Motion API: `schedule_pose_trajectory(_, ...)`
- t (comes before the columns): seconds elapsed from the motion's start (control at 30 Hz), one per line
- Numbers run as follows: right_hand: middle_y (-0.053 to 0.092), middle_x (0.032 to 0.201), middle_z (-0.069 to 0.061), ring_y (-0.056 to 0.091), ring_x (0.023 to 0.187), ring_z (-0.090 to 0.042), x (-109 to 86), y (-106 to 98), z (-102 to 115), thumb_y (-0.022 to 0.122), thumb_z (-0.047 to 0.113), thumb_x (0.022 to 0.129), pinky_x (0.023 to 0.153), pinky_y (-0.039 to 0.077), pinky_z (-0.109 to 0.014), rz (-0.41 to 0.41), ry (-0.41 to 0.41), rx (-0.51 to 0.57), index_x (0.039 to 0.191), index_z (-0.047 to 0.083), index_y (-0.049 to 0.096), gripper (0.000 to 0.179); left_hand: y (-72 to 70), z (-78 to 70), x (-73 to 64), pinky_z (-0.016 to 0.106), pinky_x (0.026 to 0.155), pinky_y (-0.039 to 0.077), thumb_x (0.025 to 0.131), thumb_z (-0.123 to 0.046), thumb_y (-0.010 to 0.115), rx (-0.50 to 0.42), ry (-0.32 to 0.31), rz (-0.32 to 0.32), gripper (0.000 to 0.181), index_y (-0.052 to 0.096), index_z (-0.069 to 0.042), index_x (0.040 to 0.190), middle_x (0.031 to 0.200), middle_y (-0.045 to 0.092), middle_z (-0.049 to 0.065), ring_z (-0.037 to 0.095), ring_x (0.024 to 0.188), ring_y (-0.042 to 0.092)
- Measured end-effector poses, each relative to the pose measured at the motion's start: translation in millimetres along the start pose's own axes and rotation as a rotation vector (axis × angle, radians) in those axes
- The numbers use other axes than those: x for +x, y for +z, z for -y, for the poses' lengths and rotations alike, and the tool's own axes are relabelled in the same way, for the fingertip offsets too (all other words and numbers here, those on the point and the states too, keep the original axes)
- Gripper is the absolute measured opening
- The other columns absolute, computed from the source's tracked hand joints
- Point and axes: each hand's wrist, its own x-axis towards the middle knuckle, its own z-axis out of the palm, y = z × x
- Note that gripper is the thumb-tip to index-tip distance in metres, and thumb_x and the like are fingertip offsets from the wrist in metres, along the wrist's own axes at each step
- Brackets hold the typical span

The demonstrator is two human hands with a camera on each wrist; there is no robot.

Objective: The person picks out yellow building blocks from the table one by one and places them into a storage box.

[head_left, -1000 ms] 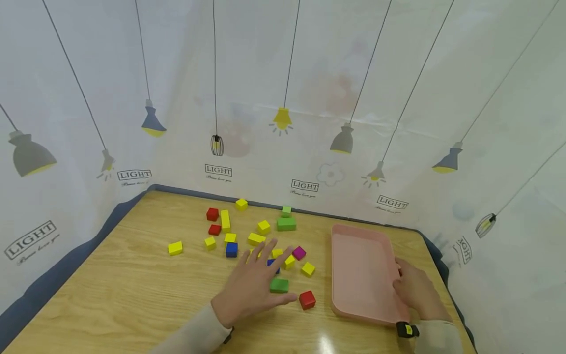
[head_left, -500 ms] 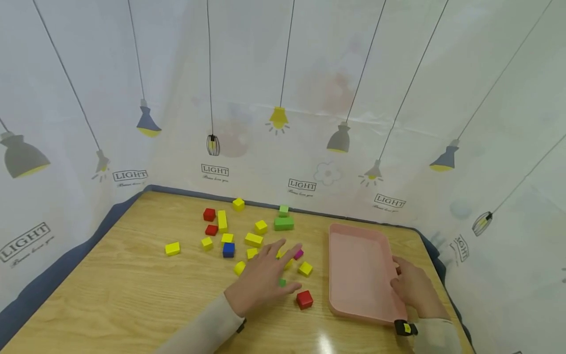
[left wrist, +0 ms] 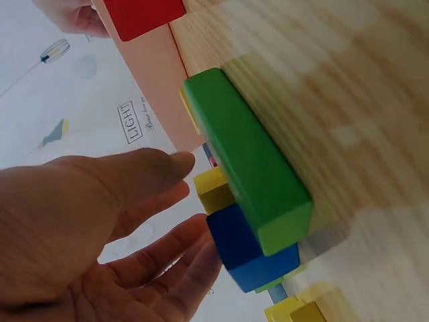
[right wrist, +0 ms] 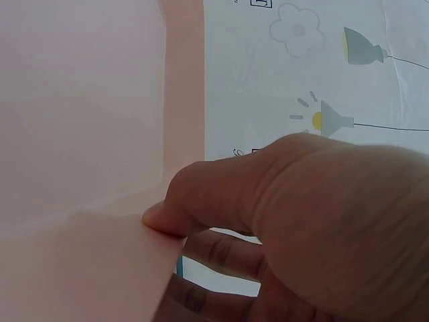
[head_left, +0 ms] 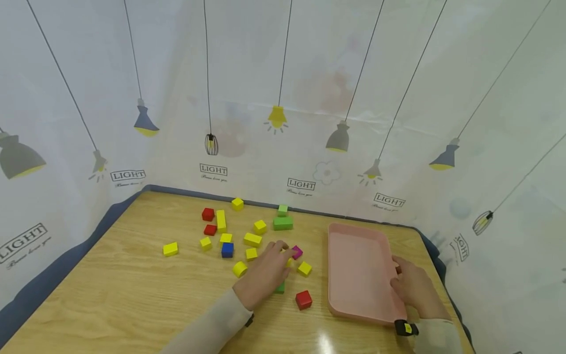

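My left hand [head_left: 264, 273] hovers low over a cluster of wooden blocks, fingers bent downward. In the left wrist view a gap shows between thumb and fingers. A blue block [left wrist: 248, 248] is close by the fingertips, a yellow block [left wrist: 214, 191] lies past the thumb tip, and a long green block [left wrist: 248, 161] lies in front. Just beyond the fingers in the head view is a purple block [head_left: 297, 252]. My right hand [head_left: 415, 287] pinches the right side of a pink tray [head_left: 360, 317], thumb on the rim and fingers outside. Part of the cluster is hidden under the left hand.
Several yellow blocks, two red blocks [head_left: 208, 214] and another blue block [head_left: 227, 250] lie further left on the wooden table [head_left: 132, 290]. Green blocks [head_left: 283, 223] sit near the back edge. A red block [head_left: 303, 300] lies between the left hand and the tray.
My left hand has moved right and slightly forward over the cluster, its spread fingers now bent downward. The right hand stays on the tray, which has not moved on the table.
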Motion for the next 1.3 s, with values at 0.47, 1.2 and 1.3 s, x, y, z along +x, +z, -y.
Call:
schedule_pose_trajectory(0.47,0.073,0.14,-0.04,0.079,0.105,-0.035,0.4,-2,-3,0.068,0.003,0.1,0.085,0.069,-0.049,-0.009,-0.015,0.011,0.168,-0.015,0.045,0.074,2.8,2.9,3.7,0.038,0.109,0.069,0.108,-0.007,0.083,-0.067,-0.068,0.036,0.034,0.08,-0.006,0.142,0.143,0.074,0.014,0.028,0.126,0.071)
schedule_pose_trajectory(1.2,0.074,0.14,-0.036,0.058,0.074,-0.024,6.3,11,-4,0.067,0.009,0.104,0.067,0.048,-0.035,-0.046,-0.034,0.075,0.174,-0.005,0.045,0.074,-6.4,-1.2,1.6,0.036,0.108,0.068,0.107,-0.01,0.086,-0.169,0.007,-0.032,0.035,0.081,-0.008,0.141,0.14,0.074,0.011,0.026,0.126,0.069)
schedule_pose_trajectory(1.3,0.074,0.14,-0.036,0.057,0.073,-0.023,5.8,10,-4,0.067,0.01,0.105,0.067,0.048,-0.035,-0.047,-0.034,0.071,0.174,-0.005,0.044,0.074,-10.2,-9.9,1.9,0.033,0.105,0.068,0.108,-0.009,0.084,-0.234,0.033,-0.051,0.032,0.081,-0.008,0.14,0.138,0.074,0.01,0.023,0.125,0.068)
